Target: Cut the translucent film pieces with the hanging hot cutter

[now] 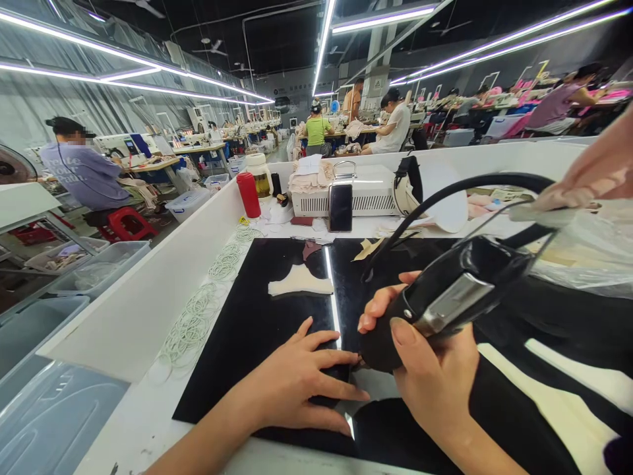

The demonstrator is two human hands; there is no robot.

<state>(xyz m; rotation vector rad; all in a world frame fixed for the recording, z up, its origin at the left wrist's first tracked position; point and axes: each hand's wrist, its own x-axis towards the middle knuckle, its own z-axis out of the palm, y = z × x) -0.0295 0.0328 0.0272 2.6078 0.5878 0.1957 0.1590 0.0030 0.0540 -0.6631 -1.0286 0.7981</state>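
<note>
Right hand (435, 376) clamped around black tool (450, 300), above glossy black board (232, 369) | left hand (301, 369) spread, fingers apart, on board's near part | cream piece (300, 282) on board's far half | phone (340, 208) beyond board

The handheld tool (410, 313) has a smooth, dark casing with a bright, metallic plate (457, 303). The board (230, 346) beneath is black and glossy, mirroring a ceiling light. Far on it, a cream piece (301, 282) appears matt and cloth-like. Left: smooth, translucent plastic bins (49, 422). Right: clear, crinkled plastic film (583, 274). Far: a phone (341, 208) with a dark, glossy screen.
</note>
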